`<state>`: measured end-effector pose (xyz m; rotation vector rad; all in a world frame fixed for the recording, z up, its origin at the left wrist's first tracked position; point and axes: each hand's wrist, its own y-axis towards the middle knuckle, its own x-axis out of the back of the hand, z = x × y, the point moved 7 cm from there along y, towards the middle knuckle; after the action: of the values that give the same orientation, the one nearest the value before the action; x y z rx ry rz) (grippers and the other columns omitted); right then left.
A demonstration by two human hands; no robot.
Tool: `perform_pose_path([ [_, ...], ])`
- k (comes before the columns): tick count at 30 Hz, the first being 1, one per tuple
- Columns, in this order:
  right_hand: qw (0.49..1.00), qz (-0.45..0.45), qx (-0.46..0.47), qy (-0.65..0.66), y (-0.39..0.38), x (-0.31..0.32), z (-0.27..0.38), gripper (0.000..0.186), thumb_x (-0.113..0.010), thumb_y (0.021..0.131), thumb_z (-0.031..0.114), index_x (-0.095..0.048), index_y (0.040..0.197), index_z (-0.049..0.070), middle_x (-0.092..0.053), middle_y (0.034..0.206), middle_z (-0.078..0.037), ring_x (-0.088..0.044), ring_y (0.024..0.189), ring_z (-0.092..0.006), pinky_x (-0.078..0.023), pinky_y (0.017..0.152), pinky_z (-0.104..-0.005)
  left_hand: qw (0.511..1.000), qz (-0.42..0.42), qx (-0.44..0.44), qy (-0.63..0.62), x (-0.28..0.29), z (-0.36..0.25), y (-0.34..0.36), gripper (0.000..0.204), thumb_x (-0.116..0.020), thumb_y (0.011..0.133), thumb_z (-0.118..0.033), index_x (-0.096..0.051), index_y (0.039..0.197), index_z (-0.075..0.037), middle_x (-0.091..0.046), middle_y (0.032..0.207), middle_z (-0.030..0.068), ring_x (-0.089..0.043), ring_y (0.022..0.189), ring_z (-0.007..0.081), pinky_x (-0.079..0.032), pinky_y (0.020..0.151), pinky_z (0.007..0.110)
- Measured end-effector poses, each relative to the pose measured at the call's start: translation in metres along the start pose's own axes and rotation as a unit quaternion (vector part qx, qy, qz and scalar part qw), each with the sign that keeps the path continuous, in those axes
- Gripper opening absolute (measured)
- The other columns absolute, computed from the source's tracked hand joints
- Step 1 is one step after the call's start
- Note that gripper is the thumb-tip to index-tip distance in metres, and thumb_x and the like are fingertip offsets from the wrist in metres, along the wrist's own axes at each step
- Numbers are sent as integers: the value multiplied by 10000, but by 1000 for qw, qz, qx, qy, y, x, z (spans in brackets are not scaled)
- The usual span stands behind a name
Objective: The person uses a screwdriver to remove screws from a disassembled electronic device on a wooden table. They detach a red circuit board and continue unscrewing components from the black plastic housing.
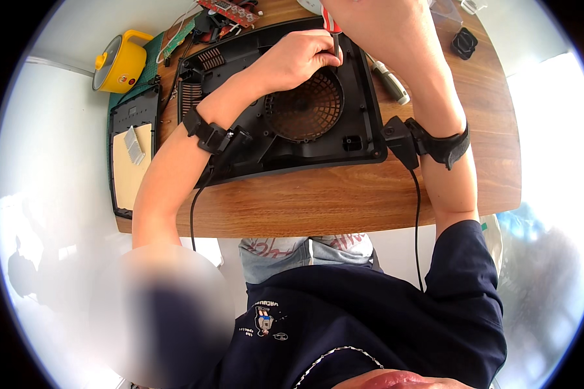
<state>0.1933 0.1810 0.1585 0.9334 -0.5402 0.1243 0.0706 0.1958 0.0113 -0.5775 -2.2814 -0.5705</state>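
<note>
In front of me a black plastic housing [360, 97] lies open side up, with a round fan grille [308, 113] in its floor. A screwdriver with a red and white handle [331, 23] stands upright over its far edge. My left hand [298, 59] rests at that edge, thumb and index finger pinched on the dark shaft. Above it, my right hand [365, 16] is at the handle, closed round it as far as I can see. The upper frame edge cuts off part of this hand and the handle top. The tip is hidden behind my left fingers.
A second screwdriver [389, 81] lies right of the housing. A yellow pot [119, 63], a black-framed panel [133, 170] and a green mat [150, 52] are left. A red circuit board [230, 10] lies far back, a small black part [464, 43] far right. Cables hang from both wrist straps.
</note>
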Motion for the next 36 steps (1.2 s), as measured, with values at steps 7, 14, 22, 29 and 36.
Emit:
perform_pose_path([
  [7, 1000, 18, 14, 7, 1, 4, 0, 314, -651, 896, 51, -662, 1206, 7, -676, 960, -181, -658, 791, -320, -519, 734, -408, 1000, -4, 6, -6, 2, -3, 1, 129, -653, 993, -91, -703, 1000, 28, -709, 927, 99, -683, 894, 183, -537, 847, 306],
  [14, 996, 71, -38, 25, 0, 11, 4, 271, -664, 899, 75, -672, 1155, -15, -696, 963, -176, -678, 819, -316, -532, 761, -402, 999, 1, 17, -29, 2, -6, 0, 135, -661, 985, -103, -708, 992, 24, -705, 944, 109, -700, 913, 215, -546, 832, 325],
  [22, 996, 73, 20, -56, -2, 15, 16, 268, -714, 902, 162, -687, 1125, 16, -684, 1091, -163, -679, 956, -347, -532, 827, -416, 1000, 19, -6, -8, 0, -5, 3, 137, -652, 988, -112, -706, 998, 13, -698, 950, 115, -693, 920, 248, -539, 839, 349],
  [29, 994, 82, 50, -60, -3, 15, 2, 303, -703, 925, 208, -678, 1162, 22, -671, 1055, -167, -678, 929, -360, -534, 834, -432, 999, 35, 8, 19, 0, -12, 2, 128, -601, 1012, -54, -707, 1030, 16, -703, 970, 107, -674, 927, 216, -530, 866, 333],
  [36, 992, 81, 62, -72, -7, 12, 11, 341, -684, 938, 196, -655, 1204, -15, -694, 1066, -187, -680, 936, -384, -539, 834, -443, 999, 38, -2, 11, -3, -8, 0, 155, -557, 1020, -21, -702, 1058, 17, -708, 1011, 110, -675, 950, 224, -537, 894, 339],
])
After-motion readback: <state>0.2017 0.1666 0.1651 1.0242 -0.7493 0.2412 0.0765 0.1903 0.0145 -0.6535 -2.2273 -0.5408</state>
